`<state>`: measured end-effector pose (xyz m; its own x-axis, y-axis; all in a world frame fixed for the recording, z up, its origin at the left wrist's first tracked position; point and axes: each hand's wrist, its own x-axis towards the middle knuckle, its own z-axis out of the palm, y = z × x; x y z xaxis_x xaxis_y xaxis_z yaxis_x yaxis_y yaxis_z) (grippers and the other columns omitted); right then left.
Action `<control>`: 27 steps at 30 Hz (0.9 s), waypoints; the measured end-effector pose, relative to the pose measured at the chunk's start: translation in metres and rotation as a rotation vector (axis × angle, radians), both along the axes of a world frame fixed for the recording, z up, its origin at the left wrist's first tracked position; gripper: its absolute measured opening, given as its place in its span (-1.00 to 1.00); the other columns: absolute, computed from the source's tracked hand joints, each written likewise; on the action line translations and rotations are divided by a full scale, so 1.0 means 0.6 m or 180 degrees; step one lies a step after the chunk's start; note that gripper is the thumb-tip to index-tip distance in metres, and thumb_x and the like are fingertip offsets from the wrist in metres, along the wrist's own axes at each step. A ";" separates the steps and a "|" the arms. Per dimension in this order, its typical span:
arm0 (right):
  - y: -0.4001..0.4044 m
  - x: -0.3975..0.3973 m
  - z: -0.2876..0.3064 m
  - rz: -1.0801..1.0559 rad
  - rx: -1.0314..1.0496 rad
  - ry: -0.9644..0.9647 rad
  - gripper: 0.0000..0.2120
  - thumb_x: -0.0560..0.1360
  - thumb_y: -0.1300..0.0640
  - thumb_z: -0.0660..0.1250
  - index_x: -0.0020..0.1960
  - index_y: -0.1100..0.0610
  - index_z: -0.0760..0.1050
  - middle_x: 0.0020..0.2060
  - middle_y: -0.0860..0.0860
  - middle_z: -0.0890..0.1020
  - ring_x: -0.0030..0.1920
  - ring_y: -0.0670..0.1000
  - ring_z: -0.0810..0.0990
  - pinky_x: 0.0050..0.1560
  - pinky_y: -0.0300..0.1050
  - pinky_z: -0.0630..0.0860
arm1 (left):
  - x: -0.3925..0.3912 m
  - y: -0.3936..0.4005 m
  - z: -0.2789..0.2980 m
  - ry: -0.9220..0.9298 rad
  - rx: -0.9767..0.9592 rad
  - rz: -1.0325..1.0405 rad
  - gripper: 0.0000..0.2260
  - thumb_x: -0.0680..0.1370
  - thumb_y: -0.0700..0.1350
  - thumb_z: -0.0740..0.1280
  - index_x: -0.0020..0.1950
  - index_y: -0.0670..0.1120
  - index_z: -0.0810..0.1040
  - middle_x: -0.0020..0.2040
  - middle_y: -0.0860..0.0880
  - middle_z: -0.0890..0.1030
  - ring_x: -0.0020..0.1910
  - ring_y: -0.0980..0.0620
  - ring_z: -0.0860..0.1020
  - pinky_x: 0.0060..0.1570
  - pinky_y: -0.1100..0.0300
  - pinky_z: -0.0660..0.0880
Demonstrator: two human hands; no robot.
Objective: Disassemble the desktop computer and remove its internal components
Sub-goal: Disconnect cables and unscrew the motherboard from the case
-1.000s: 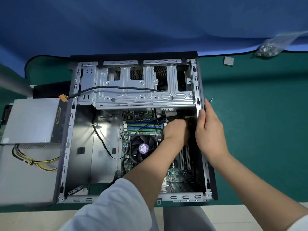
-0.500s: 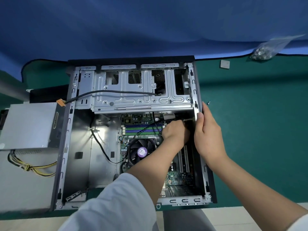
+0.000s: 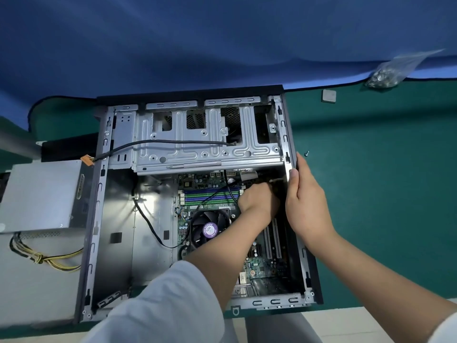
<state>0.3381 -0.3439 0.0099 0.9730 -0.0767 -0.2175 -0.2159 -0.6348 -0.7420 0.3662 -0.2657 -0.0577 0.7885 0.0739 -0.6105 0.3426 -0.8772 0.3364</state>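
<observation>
The open desktop case (image 3: 103, 219) lies on its side on the green mat. Inside are a green motherboard (image 3: 259, 266), a black CPU fan (image 3: 210, 230), memory sticks (image 3: 210, 195) and a metal drive cage (image 3: 197, 147). My left hand (image 3: 257, 200) reaches into the case at the board's top right corner. Its fingers curl down round a cable there, and the fingertips are hidden. My right hand (image 3: 306, 201) holds the case's right wall, thumb on the inner edge, fingers along the outside.
A grey power supply (image 3: 42, 196) with yellow and black wires lies left of the case. A black cable (image 3: 173, 142) runs across the drive cage. A loose screw (image 3: 307, 153), a small square chip (image 3: 328, 96) and a bag of screws (image 3: 385, 75) lie at the right.
Both hands stay where they were, the left inside the case and the right on the wall. Only the view has shifted a little.
</observation>
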 end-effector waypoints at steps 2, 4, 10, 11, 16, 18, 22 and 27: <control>0.000 0.000 0.000 0.0017 -0.0009 0.0011 -0.55 0.64 0.02 -0.07 0.52 0.02 0.12 0.38 0.01 0.43 0.32 0.05 0.43 0.30 -0.01 0.38 | 0.010 0.002 -0.002 0.0072 0.0019 0.0059 -0.77 0.56 -0.15 0.17 0.06 -0.14 0.59 0.06 -0.11 0.62 0.03 -0.11 0.59 -0.18 0.19 0.41; 0.000 0.000 -0.001 0.0044 -0.0021 0.0000 -0.55 0.64 0.01 -0.08 0.52 0.01 0.12 0.37 0.01 0.44 0.31 0.05 0.44 0.29 0.00 0.39 | 0.017 0.003 -0.005 0.0120 0.0012 0.0142 -0.76 0.57 -0.14 0.17 0.10 -0.14 0.59 0.10 -0.12 0.61 0.08 -0.11 0.58 -0.13 0.16 0.43; 0.000 -0.001 -0.003 0.0011 -0.0015 0.0001 -0.55 0.64 0.04 -0.07 0.52 0.04 0.14 0.38 0.02 0.42 0.33 0.06 0.42 0.30 -0.01 0.37 | -0.007 -0.006 -0.003 -0.0147 0.0112 -0.0106 -0.76 0.54 -0.12 0.16 -0.03 -0.13 0.62 -0.04 -0.11 0.65 -0.05 -0.11 0.62 -0.25 0.21 0.40; 0.000 -0.001 -0.003 0.0000 -0.0015 0.0005 -0.55 0.64 0.04 -0.06 0.52 0.05 0.14 0.38 0.02 0.42 0.33 0.06 0.42 0.31 -0.01 0.36 | -0.006 -0.007 -0.002 -0.0148 0.0139 -0.0138 -0.76 0.55 -0.12 0.16 -0.04 -0.13 0.62 -0.05 -0.10 0.66 -0.06 -0.10 0.62 -0.25 0.22 0.40; 0.000 0.000 -0.002 0.0001 0.0019 -0.0036 -0.56 0.65 0.05 -0.06 0.51 0.04 0.14 0.36 0.02 0.44 0.32 0.05 0.43 0.30 -0.01 0.37 | 0.017 0.001 0.001 0.0118 0.0142 0.0068 -0.76 0.57 -0.12 0.17 0.08 -0.13 0.60 0.08 -0.11 0.62 0.07 -0.11 0.58 -0.13 0.17 0.41; 0.000 -0.001 -0.004 0.0015 0.0018 -0.0044 -0.56 0.64 0.04 -0.06 0.51 0.04 0.14 0.37 0.01 0.44 0.32 0.05 0.43 0.31 -0.01 0.37 | 0.019 0.004 0.000 0.0195 0.0138 0.0132 -0.76 0.57 -0.13 0.17 0.11 -0.14 0.59 0.11 -0.13 0.61 0.09 -0.12 0.57 -0.12 0.16 0.41; -0.001 0.000 -0.005 0.0016 0.0026 -0.0048 -0.56 0.64 0.03 -0.06 0.51 0.04 0.14 0.37 0.01 0.43 0.33 0.04 0.42 0.31 0.01 0.37 | 0.006 0.001 0.003 0.0121 0.0012 0.0077 -0.78 0.55 -0.09 0.17 -0.03 -0.13 0.59 0.01 -0.11 0.64 -0.01 -0.11 0.60 -0.19 0.19 0.41; -0.001 -0.001 -0.003 0.0012 0.0047 -0.0038 -0.55 0.65 0.03 -0.06 0.52 0.04 0.13 0.39 0.00 0.41 0.35 0.03 0.40 0.34 -0.02 0.35 | 0.004 -0.002 0.005 0.0064 0.0090 0.0021 -0.77 0.55 -0.09 0.17 -0.02 -0.13 0.59 0.01 -0.11 0.64 -0.01 -0.11 0.60 -0.20 0.19 0.40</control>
